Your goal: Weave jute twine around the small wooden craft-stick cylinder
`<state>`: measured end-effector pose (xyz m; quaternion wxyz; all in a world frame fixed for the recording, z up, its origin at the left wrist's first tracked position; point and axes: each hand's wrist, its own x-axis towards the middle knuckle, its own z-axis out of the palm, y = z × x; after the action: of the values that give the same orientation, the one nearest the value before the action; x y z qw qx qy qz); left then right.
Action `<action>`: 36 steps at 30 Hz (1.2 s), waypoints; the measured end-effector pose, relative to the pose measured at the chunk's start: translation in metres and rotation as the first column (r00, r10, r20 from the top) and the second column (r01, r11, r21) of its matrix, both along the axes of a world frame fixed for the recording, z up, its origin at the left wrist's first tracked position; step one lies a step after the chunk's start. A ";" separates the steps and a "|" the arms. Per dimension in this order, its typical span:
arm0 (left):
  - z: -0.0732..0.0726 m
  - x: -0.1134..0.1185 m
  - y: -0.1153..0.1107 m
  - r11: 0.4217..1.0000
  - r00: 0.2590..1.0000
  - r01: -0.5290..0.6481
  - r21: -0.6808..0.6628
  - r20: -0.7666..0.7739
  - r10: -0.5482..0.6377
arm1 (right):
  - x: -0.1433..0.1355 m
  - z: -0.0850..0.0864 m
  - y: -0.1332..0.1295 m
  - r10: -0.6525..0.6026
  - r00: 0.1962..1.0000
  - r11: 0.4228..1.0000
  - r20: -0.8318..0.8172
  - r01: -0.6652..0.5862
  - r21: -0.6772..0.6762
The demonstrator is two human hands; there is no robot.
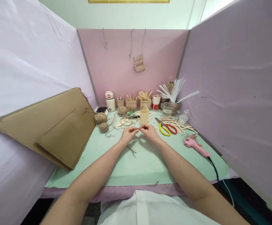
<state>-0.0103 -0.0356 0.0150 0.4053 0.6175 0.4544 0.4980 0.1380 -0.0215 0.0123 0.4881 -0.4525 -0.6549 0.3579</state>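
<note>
- The left hand [129,135] and right hand [149,131] meet above the middle of the bench [147,165], fingertips nearly touching.
- Each hand has its thumb and fingers pinched together on a small thin piece [139,128] between them; it is too small to identify.
- Just beyond the right hand, an upright holder of pale wooden strips [144,117] stands on the bench.
- A short length of twine [131,150] lies beside the left wrist, nearer the front edge.
- Twine balls [100,117] sit toward the far left corner, with loose strands trailing right.
- Right of the holder lie a yellow-handled tool [160,127] and red-handled scissors [175,128], beside scattered sticks [185,126].
- A pink glue gun [198,148] rests near the right edge.
- Along the far edge stand a white bottle [110,103], stick-filled baskets [131,104] and a red-and-white cup [156,102].
- Folded cardboard [56,125] leans at the left edge.
</note>
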 end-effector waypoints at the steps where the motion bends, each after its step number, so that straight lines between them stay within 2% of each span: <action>1: -0.001 0.000 0.000 1.000 1.000 -0.005 0.005 -0.004 0.005 | 0.000 0.000 0.000 0.001 1.000 1.000 0.007 -0.001 0.002; 11: -0.005 -0.001 0.001 0.996 0.986 -0.074 0.053 -0.142 0.081 | 0.000 0.002 -0.003 0.013 0.997 1.000 0.072 -0.011 -0.022; 15: -0.005 -0.002 0.001 0.992 0.975 -0.097 0.081 -0.195 0.111 | 0.001 0.002 -0.002 0.047 0.998 0.997 0.042 -0.045 -0.059; 22: -0.006 -0.002 0.002 0.985 0.965 -0.149 0.092 -0.201 0.165 | -0.001 0.000 -0.001 0.047 0.999 0.996 -0.017 -0.048 -0.073; 28: -0.008 0.000 0.002 0.985 0.963 -0.146 0.095 -0.213 0.163 | -0.004 -0.001 -0.002 0.028 0.999 0.997 -0.027 -0.030 -0.069; 31: -0.008 0.001 0.000 0.979 0.947 -0.146 0.140 -0.267 0.179 | -0.004 -0.002 -0.002 0.053 0.999 0.998 0.004 -0.052 -0.042; 36: -0.006 -0.001 -0.002 0.950 0.885 -0.114 0.291 -0.406 0.230 | -0.004 -0.005 -0.001 0.051 0.994 0.998 0.101 -0.054 0.025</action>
<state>-0.0109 -0.0378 0.0089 0.1633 0.7174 0.5176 0.4368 0.1340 -0.0229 0.0077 0.4512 -0.4458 -0.6951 0.3383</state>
